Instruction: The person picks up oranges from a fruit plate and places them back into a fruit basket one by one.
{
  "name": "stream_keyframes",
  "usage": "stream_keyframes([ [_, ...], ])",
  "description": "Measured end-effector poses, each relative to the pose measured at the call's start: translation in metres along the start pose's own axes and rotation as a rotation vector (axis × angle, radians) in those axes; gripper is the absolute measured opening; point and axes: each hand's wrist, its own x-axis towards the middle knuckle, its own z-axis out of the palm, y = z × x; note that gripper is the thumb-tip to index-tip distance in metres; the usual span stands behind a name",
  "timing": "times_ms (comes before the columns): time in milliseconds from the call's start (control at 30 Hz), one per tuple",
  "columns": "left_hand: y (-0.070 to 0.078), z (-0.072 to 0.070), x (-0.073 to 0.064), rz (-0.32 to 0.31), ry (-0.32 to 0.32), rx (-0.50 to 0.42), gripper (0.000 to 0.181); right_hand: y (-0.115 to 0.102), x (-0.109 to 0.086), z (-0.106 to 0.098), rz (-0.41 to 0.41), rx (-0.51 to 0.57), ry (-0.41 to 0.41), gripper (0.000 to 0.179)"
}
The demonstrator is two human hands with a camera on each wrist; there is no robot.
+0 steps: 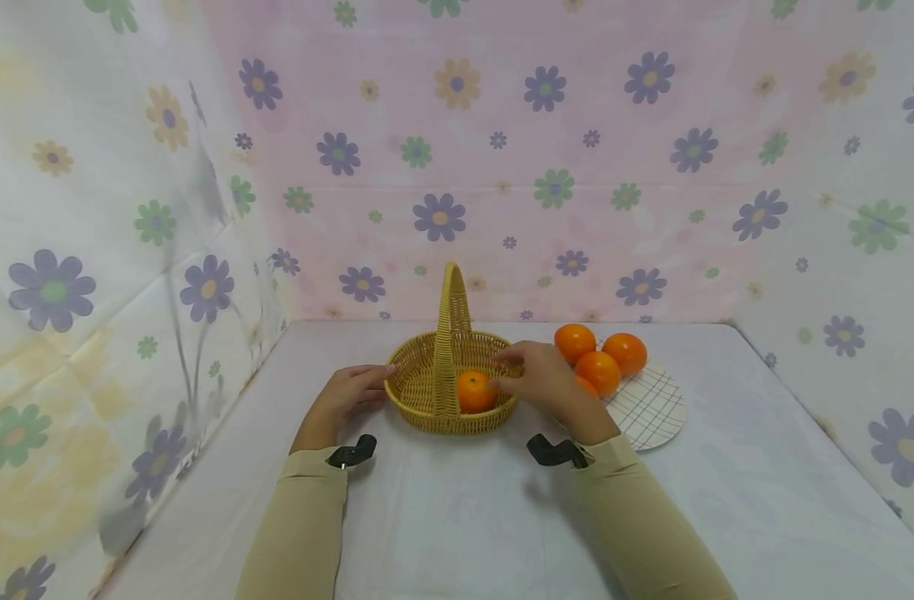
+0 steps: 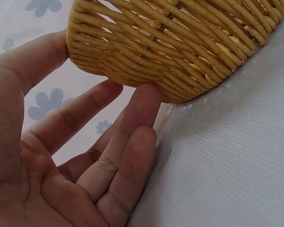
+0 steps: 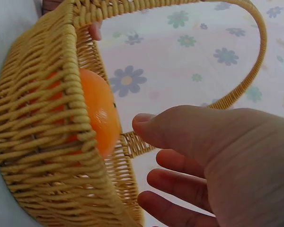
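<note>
In the head view a yellow wicker basket (image 1: 412, 404) with a tall arched handle (image 1: 445, 333) stands in the middle of the table. One orange (image 1: 473, 392) sits inside, on the right of the handle. My left hand (image 1: 350, 392) holds the basket's left rim; the right wrist view shows one of its fingertips (image 3: 95, 31) inside the rim, while its other fingers (image 2: 137, 113) touch the woven outside. Over the basket's right side is my right hand (image 1: 550, 379), its fingers loosely bent with nothing between them, apart from the orange (image 3: 102, 111) in the right wrist view.
To the right, a round white plate (image 1: 655, 408) with a dark grid pattern carries several oranges (image 1: 625, 354). A white cloth covers the table (image 1: 442, 517). Flower-printed curtains (image 1: 501, 167) stand behind it and along both sides. Dark wrist mounts (image 1: 354, 451) sit at both cuffs.
</note>
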Motion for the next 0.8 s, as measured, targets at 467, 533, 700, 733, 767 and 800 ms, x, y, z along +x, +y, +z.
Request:
stream_keyframes([
  [467,-0.006,-0.001,0.005,-0.011,0.027,0.007,0.069,0.02,-0.007,-0.038,0.073,0.002,0.08,0.047],
  [533,-0.007,-0.001,0.005,-0.012,0.027,0.013,0.068,0.022,-0.008,-0.043,0.082,-0.002,0.098,0.045],
  [700,-0.008,-0.001,0.006,-0.009,0.028,0.016,0.065,0.026,-0.012,-0.052,0.114,0.051,0.113,0.044],
  [733,-0.008,-0.001,0.006,-0.007,0.026,0.019,0.065,0.027,-0.013,-0.053,0.115,0.062,0.115,0.045],
  [767,-0.008,-0.001,0.005,-0.007,0.027,0.017,0.065,0.029,-0.013,-0.054,0.116,0.072,0.118,0.045],
  [800,-0.007,-0.001,0.005,-0.006,0.028,0.015,0.064,0.031,-0.013,-0.055,0.114,0.077,0.123,0.045],
])
